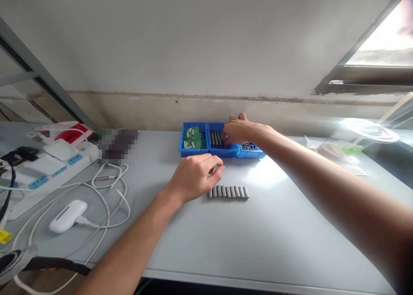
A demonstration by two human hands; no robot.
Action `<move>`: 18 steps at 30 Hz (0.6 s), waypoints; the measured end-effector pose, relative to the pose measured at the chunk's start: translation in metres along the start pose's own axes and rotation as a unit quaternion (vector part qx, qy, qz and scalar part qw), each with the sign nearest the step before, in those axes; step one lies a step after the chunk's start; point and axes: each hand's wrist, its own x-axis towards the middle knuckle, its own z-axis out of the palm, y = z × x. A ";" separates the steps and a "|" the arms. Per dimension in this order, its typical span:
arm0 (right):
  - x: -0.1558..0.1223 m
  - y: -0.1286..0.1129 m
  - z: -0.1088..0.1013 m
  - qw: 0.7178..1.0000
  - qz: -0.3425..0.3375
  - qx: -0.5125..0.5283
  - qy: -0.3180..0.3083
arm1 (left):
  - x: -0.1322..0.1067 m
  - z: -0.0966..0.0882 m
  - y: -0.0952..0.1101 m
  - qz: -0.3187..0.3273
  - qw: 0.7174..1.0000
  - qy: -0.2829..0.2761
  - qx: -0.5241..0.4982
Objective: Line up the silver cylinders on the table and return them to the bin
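Note:
My right hand (239, 130) reaches over the middle blue bin (225, 152), fingers bent down into it beside several dark cylindrical pieces (217, 138). The fingertips are partly hidden, so what they pinch does not show. My left hand (198, 176) hovers over the table just in front of the bins, its fingers curled and the thumb close to the index finger; nothing shows in it. Right below its thumb, a row of several grey metallic cylinders (229, 192) lies side by side on the tabletop.
The left bin (193, 152) holds green bags with small pieces; the right bin (251, 155) has small dark-and-silver parts. A power strip (58, 170), white cables (106, 200) and a white earphone case (68, 216) lie left. Clear plastic packaging (345, 151) is right. A wall stands behind.

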 end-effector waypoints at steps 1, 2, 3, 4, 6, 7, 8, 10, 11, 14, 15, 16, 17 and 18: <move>0.000 0.000 0.000 1.000 0.012 -0.011 -0.027 | 0.000 0.000 0.000 -0.002 1.000 0.000 0.000; 0.000 -0.001 -0.001 0.997 0.025 -0.031 -0.063 | 0.000 -0.001 0.000 -0.003 1.000 0.000 0.001; 0.000 -0.002 -0.002 0.994 0.032 -0.050 -0.092 | 0.000 -0.001 0.000 -0.004 1.000 0.000 0.002; -0.001 -0.004 -0.003 0.993 0.029 -0.057 -0.097 | 0.000 -0.001 0.000 -0.005 1.000 -0.001 0.004; -0.001 -0.009 -0.005 0.993 0.018 -0.063 -0.100 | -0.001 0.000 0.000 -0.008 1.000 -0.004 0.004; -0.001 -0.010 -0.006 0.993 0.012 -0.063 -0.104 | -0.001 0.000 0.000 -0.010 1.000 -0.005 0.003; -0.001 -0.011 -0.006 0.992 0.005 -0.063 -0.108 | -0.001 0.000 0.000 -0.012 1.000 -0.008 0.002; -0.001 -0.011 -0.008 0.992 -0.004 -0.062 -0.114 | -0.001 0.000 -0.001 -0.015 1.000 -0.011 0.002; -0.001 -0.010 -0.010 0.992 -0.004 -0.061 -0.111 | -0.002 0.000 -0.002 -0.016 1.000 -0.012 0.002; -0.010 -0.011 -0.019 0.998 -0.010 -0.050 -0.049 | -0.002 0.000 -0.003 -0.014 1.000 -0.013 0.006; -0.018 -0.013 -0.022 0.999 -0.017 -0.044 -0.007 | -0.002 0.000 -0.004 -0.013 1.000 -0.014 0.008; -0.027 -0.017 -0.025 0.998 -0.026 -0.032 0.041 | -0.001 0.000 -0.004 -0.013 1.000 -0.014 0.010; -0.039 -0.021 -0.027 0.995 -0.034 -0.013 0.093 | -0.001 0.000 -0.005 -0.012 1.000 -0.013 0.012; -0.052 -0.027 -0.027 0.989 -0.040 0.017 0.144 | -0.001 0.000 -0.005 -0.010 1.000 -0.014 0.014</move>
